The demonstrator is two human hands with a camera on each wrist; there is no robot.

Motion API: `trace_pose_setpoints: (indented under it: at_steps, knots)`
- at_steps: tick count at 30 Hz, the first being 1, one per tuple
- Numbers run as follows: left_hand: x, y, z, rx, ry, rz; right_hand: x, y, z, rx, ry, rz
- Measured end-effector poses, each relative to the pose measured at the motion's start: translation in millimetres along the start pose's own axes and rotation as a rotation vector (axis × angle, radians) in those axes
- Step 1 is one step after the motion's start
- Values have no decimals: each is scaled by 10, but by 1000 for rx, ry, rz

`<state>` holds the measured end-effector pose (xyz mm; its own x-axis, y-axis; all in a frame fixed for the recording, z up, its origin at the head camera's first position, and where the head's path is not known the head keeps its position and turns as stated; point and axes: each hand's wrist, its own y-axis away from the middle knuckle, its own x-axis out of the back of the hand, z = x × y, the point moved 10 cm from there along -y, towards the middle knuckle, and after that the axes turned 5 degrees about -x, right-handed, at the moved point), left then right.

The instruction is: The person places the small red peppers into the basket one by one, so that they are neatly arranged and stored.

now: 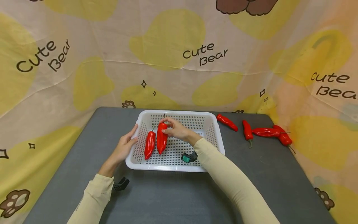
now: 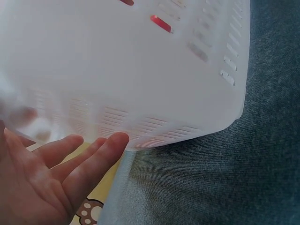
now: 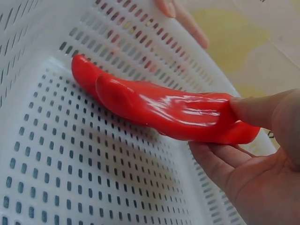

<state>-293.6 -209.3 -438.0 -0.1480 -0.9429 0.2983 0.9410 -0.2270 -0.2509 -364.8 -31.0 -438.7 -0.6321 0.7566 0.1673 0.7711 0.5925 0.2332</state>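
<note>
My right hand (image 1: 176,129) pinches a red pepper (image 1: 161,138) by its stem end, inside the white basket (image 1: 173,168). In the right wrist view the thumb and fingers of my right hand (image 3: 262,154) grip that pepper (image 3: 183,110) from both sides. Another red pepper (image 1: 149,145) lies just left of it in the basket. At the basket's left end, my left hand (image 1: 123,148) rests against the rim, fingers extended. The left wrist view has my left hand (image 2: 61,173) with fairly straight fingers beside the basket's outer wall (image 2: 117,56).
On the grey table (image 1: 167,196), right of the basket, lie several red peppers, one near the basket's back right corner (image 1: 227,122) and others farther right (image 1: 265,132). A patterned cloth (image 1: 167,40) hangs behind the table and along its sides.
</note>
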Motion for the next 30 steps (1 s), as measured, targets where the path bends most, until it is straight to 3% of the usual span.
trace_pose_setpoints:
  at_steps: [11, 16, 22, 30]
  knots:
    - [-3, -10, -9, -7, 0, 2, -63, -51, 121, -48, 94, 11]
    - [4, -10, -3, -15, -7, 4, -127, -65, 187, -78, 164, -15]
    - [-2, 11, -16, 0, -19, -4, -176, -64, 266, -110, 170, -51]
    - [0, 6, -11, -16, -31, -9, -167, -77, 295, -103, 252, -68]
